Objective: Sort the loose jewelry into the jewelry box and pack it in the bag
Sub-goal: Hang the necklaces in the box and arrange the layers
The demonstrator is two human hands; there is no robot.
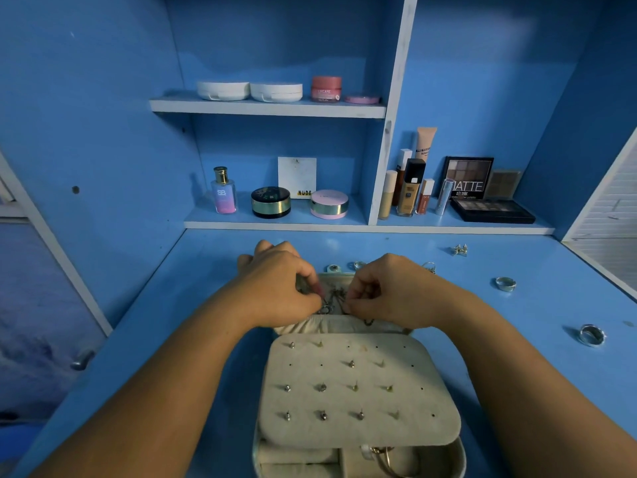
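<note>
From my remote seat, much of the work is hidden. The left hand (275, 288) and right hand (386, 291) meet over the far, upright half of a cream, suede-like jewelry box (344, 429) and cover most of it. Each hand's thumb and curled fingers pinch a thin, dark metal chain (333, 300). It hangs tangled between the two hands, against a gathered fabric pocket. I cannot make out whether it is one chain or several.

The box lies open on the desk, straight in front of me, and its near edge is cut off by the frame. A soft, rounded panel with rows of pinholes covers most of it and carries small metal stud earrings (322, 387). Below the panel, padded rolls and a gold hoop (384, 457) show partly.

On the smooth blue desk (206, 305), to the right of the box, lie two wide silver rings (505, 283) (591, 335), well apart, and farther back a small sparkly cluster (460, 250), too small to identify. Blue shelves behind hold compacts, bottles and eyeshadow palettes (468, 179).
</note>
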